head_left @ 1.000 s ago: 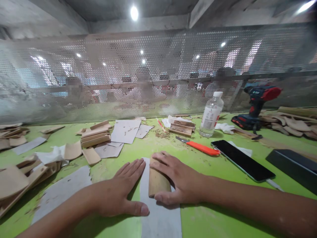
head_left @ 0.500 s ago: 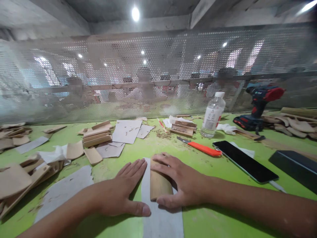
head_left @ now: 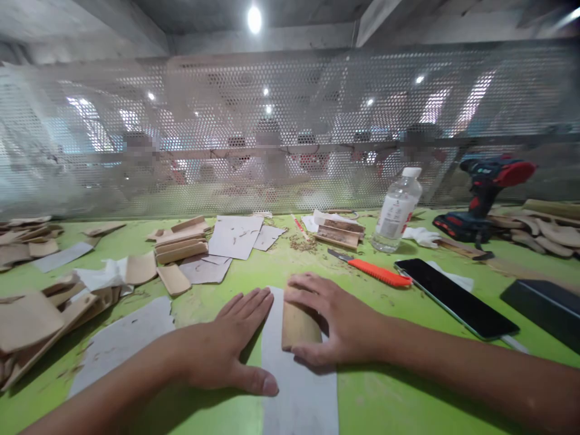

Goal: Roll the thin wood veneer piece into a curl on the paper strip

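A pale strip of paper (head_left: 296, 393) lies lengthwise on the green table in front of me; whether its surface is abrasive, I cannot tell. On its far part rests a curved piece of bamboo (head_left: 299, 326), rounded side up. My right hand (head_left: 328, 317) grips this piece, thumb at the near end and fingers over the far end and right side. Flat on the table, my left hand (head_left: 238, 344) has its fingers stretched out, with the fingertips and thumb on the strip's left edge. The underside of the bamboo is hidden.
An orange utility knife (head_left: 378, 273) and a black phone (head_left: 455, 297) with a cable lie right. Behind stand a water bottle (head_left: 396, 211) and a cordless drill (head_left: 483, 196). Bamboo pieces (head_left: 31, 320) are piled left. A perforated metal screen (head_left: 217, 121) closes off the table's back.
My right hand has moved the bamboo piece a little away from me along the strip. My left hand stays flat at the strip's edge. The camera view has shifted slightly.
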{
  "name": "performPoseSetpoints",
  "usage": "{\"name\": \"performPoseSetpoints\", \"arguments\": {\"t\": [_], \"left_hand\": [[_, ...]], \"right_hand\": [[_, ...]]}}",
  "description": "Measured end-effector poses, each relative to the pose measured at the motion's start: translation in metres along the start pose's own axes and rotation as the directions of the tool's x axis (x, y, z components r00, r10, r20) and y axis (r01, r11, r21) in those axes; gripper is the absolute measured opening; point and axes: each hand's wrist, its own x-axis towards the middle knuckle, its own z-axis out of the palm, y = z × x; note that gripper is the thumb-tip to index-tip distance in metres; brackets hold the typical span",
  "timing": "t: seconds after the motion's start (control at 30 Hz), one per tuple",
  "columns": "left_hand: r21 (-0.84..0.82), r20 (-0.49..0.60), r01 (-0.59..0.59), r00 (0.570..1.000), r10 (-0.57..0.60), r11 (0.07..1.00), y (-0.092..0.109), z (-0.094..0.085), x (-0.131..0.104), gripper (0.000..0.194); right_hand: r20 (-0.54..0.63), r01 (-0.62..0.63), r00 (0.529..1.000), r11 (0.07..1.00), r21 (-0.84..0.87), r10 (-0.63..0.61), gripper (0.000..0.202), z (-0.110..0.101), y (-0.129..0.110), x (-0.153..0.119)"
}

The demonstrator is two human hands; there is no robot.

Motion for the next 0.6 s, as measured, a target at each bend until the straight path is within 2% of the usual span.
{"name": "performPoseSetpoints", "arguments": {"t": [0.13, 0.27, 0.4, 0.53, 0.6], "left_hand": [[-0.003, 0.006, -0.006, 1.000, 0.006, 1.000, 0.0001, -0.0003, -0.0001, 0.130], [0.004, 0.007, 0.020, 1.000, -0.020, 1.000, 0.0021, -0.0016, 0.0000, 0.129], [0.010, 0.009, -0.005, 1.000, 0.005, 1.000, 0.0028, -0.0014, 0.0005, 0.128], [0.020, 0.008, 0.034, 0.999, -0.034, 0.999, 0.0019, 0.0002, 0.0013, 0.129], [0.021, 0.015, 0.018, 1.000, -0.018, 1.000, 0.0018, 0.0000, 0.0012, 0.129]], "right_hand": [[0.065, 0.099, 0.992, 0.991, 0.087, -0.105, 0.093, -0.0019, 0.0037, 0.0015], [0.141, -0.052, 0.989, 0.992, 0.115, 0.036, 0.095, -0.0063, 0.0047, -0.0004], [0.199, -0.017, 0.980, 0.980, 0.199, -0.024, 0.092, -0.0062, -0.0003, -0.0026], [0.150, -0.064, 0.988, 0.983, 0.170, 0.039, 0.094, -0.0032, -0.0005, -0.0015], [0.137, 0.007, 0.990, 0.978, 0.208, -0.037, 0.093, -0.0016, -0.0003, -0.0013]]}}
